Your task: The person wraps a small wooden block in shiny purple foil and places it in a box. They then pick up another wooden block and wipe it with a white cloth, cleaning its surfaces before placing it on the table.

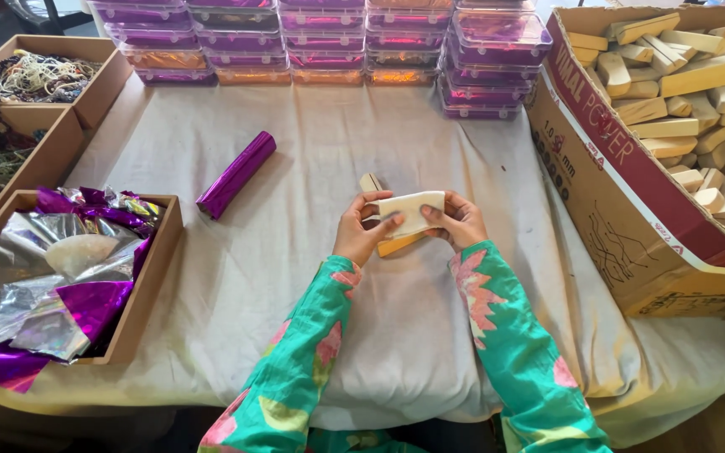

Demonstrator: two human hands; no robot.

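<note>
Holding a wooden block [389, 242] wrapped in white paper [413, 210] over the cloth-covered table [312, 151], you grip it with both hands.

Your left hand [360, 235] and right hand [461, 221] have fingers closed on the paper's two ends, thumbs on top. A purple foil roll [236, 174] lies well apart to the left; a cardboard box of wooden blocks [631, 193] sits at your right.

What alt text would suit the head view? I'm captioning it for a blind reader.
Two hands, the left hand and right hand, hold a wooden block partly wrapped in white paper above a cloth-covered table. A purple foil roll lies to the left, a carton of wooden blocks stands right, and stacked clear boxes line the back.
</note>
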